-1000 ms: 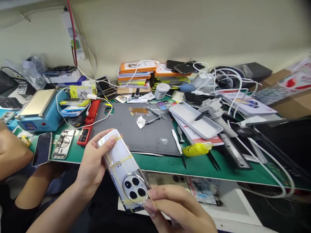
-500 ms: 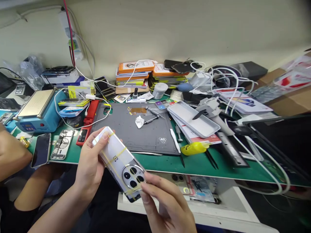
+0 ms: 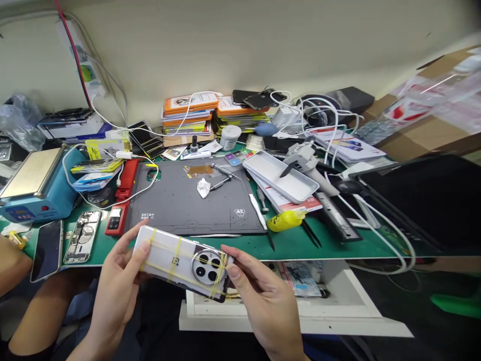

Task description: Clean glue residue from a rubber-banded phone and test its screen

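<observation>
I hold a white phone back side up, lying nearly level in front of the bench edge. Yellow rubber bands wrap around it and a round camera ring with three lenses sits toward its right end. My left hand grips the left end, thumb on top. My right hand pinches the right end beside the camera ring, fingers closed on the edge.
A dark grey work mat lies on the green bench with tweezers and a crumpled wipe. A blue heating plate stands at left, an opened phone nearby. White tray, cables, stacked boxes behind. Another person's arm at far left.
The phone has turned from slanting toward me to lying almost level, and moved up toward the bench edge. Both hands kept their hold. My view shifted to the right.
</observation>
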### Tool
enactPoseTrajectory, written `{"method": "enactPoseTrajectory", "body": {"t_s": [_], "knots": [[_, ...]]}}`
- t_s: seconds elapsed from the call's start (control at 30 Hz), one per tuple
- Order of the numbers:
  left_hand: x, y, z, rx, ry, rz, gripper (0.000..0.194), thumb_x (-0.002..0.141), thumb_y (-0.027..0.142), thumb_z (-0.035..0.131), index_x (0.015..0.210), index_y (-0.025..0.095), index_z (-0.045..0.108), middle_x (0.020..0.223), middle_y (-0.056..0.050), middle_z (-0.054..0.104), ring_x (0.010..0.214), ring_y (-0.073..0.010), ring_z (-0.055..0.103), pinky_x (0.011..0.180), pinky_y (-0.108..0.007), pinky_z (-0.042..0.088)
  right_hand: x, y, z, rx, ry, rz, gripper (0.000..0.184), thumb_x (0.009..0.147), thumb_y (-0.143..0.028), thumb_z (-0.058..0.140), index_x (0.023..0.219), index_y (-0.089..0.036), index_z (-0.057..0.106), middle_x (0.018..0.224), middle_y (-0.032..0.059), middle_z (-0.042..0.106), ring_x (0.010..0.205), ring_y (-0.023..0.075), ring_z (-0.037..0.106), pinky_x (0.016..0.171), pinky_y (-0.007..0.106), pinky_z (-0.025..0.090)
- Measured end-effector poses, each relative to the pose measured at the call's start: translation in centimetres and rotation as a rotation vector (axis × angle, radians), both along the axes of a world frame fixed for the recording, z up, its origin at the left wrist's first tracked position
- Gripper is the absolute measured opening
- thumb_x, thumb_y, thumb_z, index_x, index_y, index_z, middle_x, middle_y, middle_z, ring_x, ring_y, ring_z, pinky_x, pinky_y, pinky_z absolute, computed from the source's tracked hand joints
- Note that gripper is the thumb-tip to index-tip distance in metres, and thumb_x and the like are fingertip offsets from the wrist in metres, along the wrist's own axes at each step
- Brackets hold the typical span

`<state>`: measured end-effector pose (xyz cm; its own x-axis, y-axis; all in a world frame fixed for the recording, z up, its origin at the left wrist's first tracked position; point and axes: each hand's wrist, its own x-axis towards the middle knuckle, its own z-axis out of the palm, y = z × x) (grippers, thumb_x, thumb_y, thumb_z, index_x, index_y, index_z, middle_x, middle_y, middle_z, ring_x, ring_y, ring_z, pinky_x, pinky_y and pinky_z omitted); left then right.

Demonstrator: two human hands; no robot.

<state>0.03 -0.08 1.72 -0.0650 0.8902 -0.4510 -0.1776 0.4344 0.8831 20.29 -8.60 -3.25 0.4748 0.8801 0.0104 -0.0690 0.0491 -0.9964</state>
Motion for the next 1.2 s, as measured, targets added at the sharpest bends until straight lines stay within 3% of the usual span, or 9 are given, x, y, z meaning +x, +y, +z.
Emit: {"method": "enactPoseTrajectory", "body": {"t_s": [0.17,0.3,0.4,0.53,0.63,0.77,0.97,1.1,1.2], "knots": [[-0.3,-0.5,-0.4,0.001,0.046,0.002,0.075,0.062,0.051,0.099,0.124,0.017,0.072,0.097,-0.007,0.08,0.077,-0.018,0.075,0.06,-0.018,0.062,0.5,0.5,-0.1,-0.046,-0.043,-0.01,0.022,0.094,-0.038,0.076,0.106,-0.022,0.086,0.1,0.0084,0.082,0.086,0.0213,0.081,0.075,0.021,0.066],[0.2,0.1,-1.5,0.018,-0.004,0.025,0.054,0.068,0.051,0.096,0.103,0.017,0.074,0.089,-0.002,0.076,0.071,-0.0111,0.07,0.06,-0.014,0.058,0.2,0.3,-0.1,-0.072,0.065,0.03,0.028,0.096,-0.045,0.075,0.109,-0.022,0.085,0.103,0.0104,0.081,0.089,0.0225,0.081,0.075,0.024,0.067],[0.2,0.7,-2.8,0.05,-0.014,0.008,0.045,0.072,0.052,0.093,0.092,0.019,0.069,0.081,0.004,0.069,0.066,-0.0062,0.062,0.059,-0.01,0.055,-0.3,-0.2,-0.1,-0.088,0.195,0.153,0.038,0.094,-0.044,0.079,0.126,-0.024,0.079,0.113,0.012,0.08,0.096,0.0232,0.079,0.08,0.026,0.068],[-0.1,0.8,-3.8,0.09,0.11,-0.042,0.042,0.081,0.056,0.084,0.098,0.021,0.067,0.088,0.002,0.071,0.071,-0.0081,0.063,0.062,-0.011,0.054,-0.4,-0.2,-1.2,-0.162,0.302,0.205,0.052,0.089,-0.047,0.083,0.133,-0.021,0.074,0.118,0.0139,0.078,0.103,0.0241,0.077,0.087,0.032,0.067],[-0.4,-0.2,-2.8,0.084,0.143,-0.084,0.055,0.083,0.053,0.082,0.128,0.024,0.067,0.107,-0.004,0.077,0.084,-0.014,0.07,0.071,-0.016,0.058,0.5,0.1,-2.8,-0.219,0.438,0.203,0.057,0.086,-0.049,0.086,0.133,-0.02,0.073,0.12,0.0148,0.077,0.108,0.0253,0.076,0.092,0.033,0.065],[-0.9,-1.6,-0.2,0.035,0.093,-0.236,0.073,0.088,0.051,0.077,0.154,0.03,0.054,0.101,-0.004,0.079,0.086,-0.0155,0.07,0.079,-0.019,0.059,1.3,0.4,-4.8,-0.365,0.697,0.165,0.068,0.081,-0.046,0.091,0.142,-0.026,0.068,0.127,0.0132,0.075,0.102,0.023,0.077,0.08,0.026,0.064],[-1.8,-2.4,1.7,0.053,0.085,-0.392,0.069,0.087,0.057,0.075,0.15,0.031,0.06,0.076,-0.001,0.071,0.07,-0.013,0.064,0.064,-0.018,0.051,0.2,0.4,-3.6,-0.517,0.857,0.143,0.065,0.075,-0.043,0.094,0.134,-0.027,0.073,0.125,0.011,0.077,0.095,0.0236,0.076,0.07,0.028,0.062],[-1.6,-2.3,1.6,0.049,-0.038,-0.414,0.058,0.087,0.053,0.078,0.14,0.032,0.068,0.112,-0.007,0.079,0.102,-0.0184,0.073,0.084,-0.02,0.058,-1.0,0.3,-3.4,-0.528,0.914,0.156,0.061,0.073,-0.037,0.096,0.13,-0.03,0.075,0.118,0.0056,0.079,0.082,0.0166,0.075,0.062,0.022,0.059],[-1.2,-2.0,1.2,0.078,-0.07,-0.389,0.041,0.085,0.053,0.08,0.118,0.028,0.078,0.14,-0.008,0.071,0.121,-0.0236,0.07,0.095,-0.024,0.059,-1.6,0.0,-4.3,-0.54,0.939,0.206,0.057,0.08,-0.042,0.091,0.133,-0.031,0.073,0.126,0.0065,0.076,0.088,0.0192,0.075,0.063,0.025,0.061]]}}
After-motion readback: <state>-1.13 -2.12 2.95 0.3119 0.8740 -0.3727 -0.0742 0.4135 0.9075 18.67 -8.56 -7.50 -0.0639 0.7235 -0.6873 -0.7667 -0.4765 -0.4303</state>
